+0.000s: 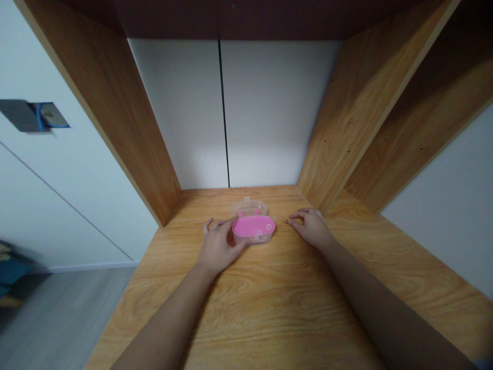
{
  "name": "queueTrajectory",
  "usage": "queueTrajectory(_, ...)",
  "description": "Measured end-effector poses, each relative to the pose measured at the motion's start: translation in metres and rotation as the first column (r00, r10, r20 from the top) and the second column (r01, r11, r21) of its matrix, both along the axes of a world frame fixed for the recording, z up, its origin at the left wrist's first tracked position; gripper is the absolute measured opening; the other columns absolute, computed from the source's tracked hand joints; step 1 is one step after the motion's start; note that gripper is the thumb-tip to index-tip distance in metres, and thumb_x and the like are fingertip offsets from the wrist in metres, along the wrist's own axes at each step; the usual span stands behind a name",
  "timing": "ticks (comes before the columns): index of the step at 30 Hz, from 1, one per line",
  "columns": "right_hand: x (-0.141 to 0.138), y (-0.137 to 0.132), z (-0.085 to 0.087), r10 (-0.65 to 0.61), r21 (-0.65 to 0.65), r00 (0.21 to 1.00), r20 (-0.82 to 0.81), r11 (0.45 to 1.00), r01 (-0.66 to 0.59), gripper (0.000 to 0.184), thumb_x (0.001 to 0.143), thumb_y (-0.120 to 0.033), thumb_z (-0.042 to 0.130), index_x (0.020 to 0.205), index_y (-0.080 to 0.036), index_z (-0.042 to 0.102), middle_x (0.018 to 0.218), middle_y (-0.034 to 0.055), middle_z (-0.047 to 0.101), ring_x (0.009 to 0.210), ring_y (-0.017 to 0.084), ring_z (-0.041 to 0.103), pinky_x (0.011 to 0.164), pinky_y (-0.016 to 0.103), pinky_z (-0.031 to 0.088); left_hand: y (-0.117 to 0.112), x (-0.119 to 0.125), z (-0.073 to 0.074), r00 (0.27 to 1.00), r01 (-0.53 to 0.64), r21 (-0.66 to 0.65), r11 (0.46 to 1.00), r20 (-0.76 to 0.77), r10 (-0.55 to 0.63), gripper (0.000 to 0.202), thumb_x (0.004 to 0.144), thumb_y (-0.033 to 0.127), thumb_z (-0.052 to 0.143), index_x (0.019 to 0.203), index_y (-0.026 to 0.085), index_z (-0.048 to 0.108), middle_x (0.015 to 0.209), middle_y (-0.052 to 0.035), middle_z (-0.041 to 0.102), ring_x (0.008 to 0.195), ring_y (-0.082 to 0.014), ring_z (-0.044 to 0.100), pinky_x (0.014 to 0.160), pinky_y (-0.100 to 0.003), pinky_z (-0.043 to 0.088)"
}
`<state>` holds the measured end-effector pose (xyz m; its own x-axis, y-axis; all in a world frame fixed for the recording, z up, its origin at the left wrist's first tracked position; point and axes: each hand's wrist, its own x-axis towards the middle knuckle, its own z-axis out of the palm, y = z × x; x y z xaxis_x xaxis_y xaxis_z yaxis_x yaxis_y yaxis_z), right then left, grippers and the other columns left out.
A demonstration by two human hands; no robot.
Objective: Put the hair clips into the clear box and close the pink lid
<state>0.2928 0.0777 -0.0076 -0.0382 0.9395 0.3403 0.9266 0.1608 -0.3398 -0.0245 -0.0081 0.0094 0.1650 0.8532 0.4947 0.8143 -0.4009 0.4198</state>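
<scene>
A small oval box (250, 226) with a pink inside and clear walls sits on the wooden surface. Its clear lid (249, 207) stands open at the back. My left hand (220, 245) is wrapped round the box's left end, thumb along the front and fingers behind. Two small pale ring-like shapes show at the right part of the pink surface; whether they lie on it or are printed is unclear. To the right of the box, my right hand (313, 226) has its thumb and forefinger closed on a tiny dark ring (287, 222), just above or touching the wood.
Wooden side panels (342, 118) rise left and right of the surface (246, 308), with a white back panel (269, 113) behind and a dark shelf (231, 20) overhead. A wall socket (54, 114) with a grey cover hangs at the far left.
</scene>
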Motion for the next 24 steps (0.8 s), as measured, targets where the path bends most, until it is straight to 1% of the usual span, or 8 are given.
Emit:
queueTrajectory(3,0.002,0.002,-0.003,0.026,-0.021,1.0,-0.001,0.999,-0.027,0.026,0.082,-0.047,0.07,0.094,-0.026,0.08,0.117,0.0107,0.065,0.115,0.029,0.055,0.103,0.046,0.04,0.001,-0.001,-0.001,1.0,-0.01,0.0,1.0,0.007,0.01,0.062,0.081,0.056,0.07,0.132,0.023,0.057,0.12,-0.0109,0.072,0.11,-0.0299,0.064,0.114,-0.058,0.026)
queueTrajectory(8,-0.008,-0.001,-0.005,0.071,-0.024,0.997,-0.012,0.997,-0.071,0.019,0.085,-0.04,0.067,0.086,-0.027,0.08,0.116,0.0094,0.064,0.115,0.028,0.054,0.105,0.047,0.038,0.002,-0.001,-0.001,1.0,-0.001,-0.001,1.0,0.005,0.001,0.064,0.081,0.057,0.07,0.133,0.023,0.057,0.118,-0.0113,0.072,0.11,-0.0295,0.065,0.114,-0.057,0.027)
queueTrajectory(13,-0.013,-0.003,-0.008,0.073,-0.013,0.997,-0.037,0.997,-0.074,0.021,0.088,-0.039,0.063,0.084,-0.024,0.076,0.124,0.0121,0.061,0.126,0.032,0.048,0.109,0.053,0.033,0.001,-0.001,0.0,1.0,0.003,-0.006,1.0,0.01,-0.003,0.064,0.081,0.058,0.07,0.133,0.022,0.057,0.12,-0.0112,0.072,0.11,-0.0295,0.065,0.114,-0.057,0.027)
queueTrajectory(15,-0.016,-0.005,-0.005,0.086,0.028,0.994,-0.061,0.996,-0.085,0.023,0.091,-0.038,0.058,0.087,-0.022,0.074,0.127,0.0128,0.059,0.129,0.033,0.046,0.11,0.054,0.033,0.001,0.0,0.0,1.0,0.009,-0.006,1.0,0.012,-0.009,0.064,0.081,0.058,0.071,0.132,0.023,0.057,0.122,-0.0112,0.071,0.111,-0.03,0.064,0.114,-0.058,0.027)
queueTrajectory(17,-0.02,-0.009,0.003,0.122,0.11,0.987,-0.104,0.988,-0.111,0.024,0.093,-0.038,0.053,0.091,-0.022,0.071,0.13,0.013,0.059,0.13,0.032,0.045,0.111,0.054,0.032,0.001,0.0,0.0,1.0,0.016,-0.009,1.0,0.011,-0.016,0.063,0.081,0.058,0.07,0.131,0.023,0.058,0.122,-0.0115,0.071,0.112,-0.0305,0.064,0.114,-0.058,0.027)
queueTrajectory(21,-0.035,-0.024,0.021,0.264,0.283,0.945,-0.195,0.937,-0.203,0.02,0.094,-0.037,0.052,0.093,-0.023,0.066,0.133,0.0123,0.057,0.134,0.03,0.043,0.114,0.053,0.031,0.0,0.001,0.001,0.999,0.043,-0.018,0.999,0.009,-0.043,0.062,0.081,0.056,0.071,0.13,0.021,0.058,0.118,-0.0119,0.072,0.111,-0.0298,0.065,0.114,-0.057,0.027)
queueTrajectory(22,-0.04,-0.028,0.025,0.298,0.302,0.929,-0.22,0.926,-0.226,0.019,0.093,-0.037,0.053,0.091,-0.023,0.066,0.133,0.0119,0.057,0.135,0.03,0.043,0.114,0.053,0.031,0.0,0.001,0.001,0.998,0.056,-0.019,0.998,0.008,-0.056,0.062,0.081,0.056,0.071,0.131,0.021,0.058,0.119,-0.0118,0.072,0.111,-0.0295,0.065,0.114,-0.056,0.028)
queueTrajectory(24,-0.05,-0.036,0.028,0.378,0.268,0.888,-0.263,0.913,-0.309,0.018,0.092,-0.038,0.057,0.089,-0.024,0.067,0.135,0.0108,0.056,0.136,0.029,0.042,0.115,0.053,0.031,-0.001,0.002,0.001,0.997,0.081,-0.016,0.997,0.008,-0.081,0.061,0.081,0.055,0.071,0.131,0.022,0.057,0.12,-0.0113,0.071,0.111,-0.0292,0.064,0.114,-0.056,0.027)
